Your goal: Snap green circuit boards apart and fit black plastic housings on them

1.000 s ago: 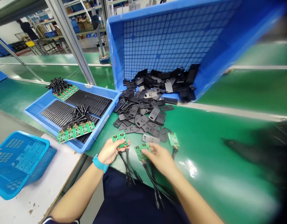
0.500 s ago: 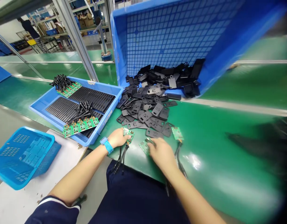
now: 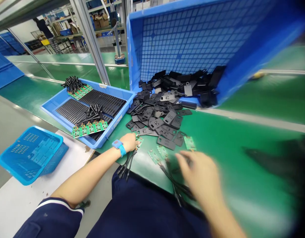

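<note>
My left hand [image 3: 130, 142] is closed on a green circuit board [image 3: 140, 142], whose black cables hang toward the bench edge. Two more green circuit boards [image 3: 153, 156] lie side by side on the green bench, their black cables [image 3: 176, 185] running over the edge. My right hand [image 3: 200, 173], blurred by motion, is to the right of these boards with thumb and forefinger apart. Just beyond its fingers lies another green circuit board [image 3: 189, 143], its lower end partly hidden by the hand.
A heap of black plastic plates [image 3: 156, 124] spills from a tipped blue crate [image 3: 135, 49]. At left, a shallow blue tray [image 3: 50, 110] holds black strips and wired boards [image 3: 90, 128]. A blue basket [image 3: 60, 145] stands on a white surface. A metal post [image 3: 90, 43] rises behind.
My right hand has let go of its circuit board, now lying on the bench, and moved right toward another board. My left hand still holds its board, turned with the back of the hand up.
</note>
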### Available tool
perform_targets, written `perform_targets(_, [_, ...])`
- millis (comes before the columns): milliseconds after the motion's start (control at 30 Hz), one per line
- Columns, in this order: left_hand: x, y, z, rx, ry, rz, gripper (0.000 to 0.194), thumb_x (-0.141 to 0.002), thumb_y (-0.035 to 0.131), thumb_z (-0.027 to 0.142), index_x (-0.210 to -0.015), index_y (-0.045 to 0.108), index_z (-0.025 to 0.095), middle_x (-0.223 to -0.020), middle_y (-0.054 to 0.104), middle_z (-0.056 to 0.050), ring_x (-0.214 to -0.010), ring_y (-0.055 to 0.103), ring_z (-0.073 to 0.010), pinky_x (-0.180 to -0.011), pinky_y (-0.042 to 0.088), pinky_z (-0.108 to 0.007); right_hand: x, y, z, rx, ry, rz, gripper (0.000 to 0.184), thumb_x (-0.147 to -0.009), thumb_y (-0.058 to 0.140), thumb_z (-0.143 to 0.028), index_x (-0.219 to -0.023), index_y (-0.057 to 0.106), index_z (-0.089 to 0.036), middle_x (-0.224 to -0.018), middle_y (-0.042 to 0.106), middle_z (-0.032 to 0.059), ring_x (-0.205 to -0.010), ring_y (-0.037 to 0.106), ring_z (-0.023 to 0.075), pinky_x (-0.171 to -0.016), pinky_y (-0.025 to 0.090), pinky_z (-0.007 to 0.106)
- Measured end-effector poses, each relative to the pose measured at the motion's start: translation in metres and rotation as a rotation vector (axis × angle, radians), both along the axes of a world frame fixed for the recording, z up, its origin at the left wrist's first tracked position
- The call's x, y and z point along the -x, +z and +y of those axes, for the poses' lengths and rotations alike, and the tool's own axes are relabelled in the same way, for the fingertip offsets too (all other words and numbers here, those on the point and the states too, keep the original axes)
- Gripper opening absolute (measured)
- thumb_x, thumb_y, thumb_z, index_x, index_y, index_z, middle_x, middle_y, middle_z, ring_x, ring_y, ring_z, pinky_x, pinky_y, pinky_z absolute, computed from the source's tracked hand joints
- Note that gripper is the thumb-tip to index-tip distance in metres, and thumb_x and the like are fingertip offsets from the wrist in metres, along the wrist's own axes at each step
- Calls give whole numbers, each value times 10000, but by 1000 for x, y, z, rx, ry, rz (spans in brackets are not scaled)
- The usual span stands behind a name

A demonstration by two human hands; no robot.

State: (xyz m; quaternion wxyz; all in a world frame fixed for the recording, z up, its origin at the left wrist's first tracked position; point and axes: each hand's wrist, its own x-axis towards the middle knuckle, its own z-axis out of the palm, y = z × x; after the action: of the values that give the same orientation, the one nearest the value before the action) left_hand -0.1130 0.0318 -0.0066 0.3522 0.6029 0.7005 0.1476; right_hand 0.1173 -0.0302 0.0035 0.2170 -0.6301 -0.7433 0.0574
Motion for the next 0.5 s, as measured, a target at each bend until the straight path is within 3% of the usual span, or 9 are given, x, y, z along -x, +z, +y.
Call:
perform_targets(100, [-1, 1, -7, -10, -53, 102, 195, -664, 628, 255, -742, 566, 87, -811, 630, -105, -897, 595, -265, -769, 400, -270, 33, 8, 0, 15, 191, -11, 228, -827, 476, -323, -874, 645, -176, -878, 631, 83, -824, 546, 232, -745, 394, 349])
perform_targets(167, [2, 5, -12, -35, -80, 143, 315, -626, 679, 314, -825, 575, 93, -801, 636, -126, -843, 603, -275, -736, 419, -291, 34, 11, 1, 14, 126, -104, 241, -826, 480, -330, -905, 640, -168, -886, 623, 101, -817, 548, 249, -711, 393, 354])
perform_targets(300, [2, 22, -10, -242, -68, 260, 585, -676, 609, 464, -1114, 492, 94, -999, 577, -194, -962, 528, -316, -825, 383, -377, -14, 3, 6, 83, -193, -405, 351, -826, 443, -391, -863, 638, -102, -749, 608, 163, -701, 565, 302, -577, 375, 370])
perform_targets(400, [-22, 35, 12, -495, -191, 360, 425, -809, 450, 411, -1098, 534, 110, -1036, 534, -171, -1008, 475, -292, -886, 335, -406, -47, -11, 10, 216, -243, -403, 408, -824, 404, -464, -703, 632, -148, -666, 608, 141, -634, 576, 292, -537, 356, 357])
perform_targets(500, [-64, 38, 45, -542, -436, 324, 298, -826, 447, 352, -936, 634, 148, -964, 553, -98, -1033, 456, -257, -907, 328, -377, -54, -17, 15, 275, -238, -308, 386, -817, 400, -458, -662, 621, -183, -671, 626, 118, -659, 587, 284, -560, 357, 354])
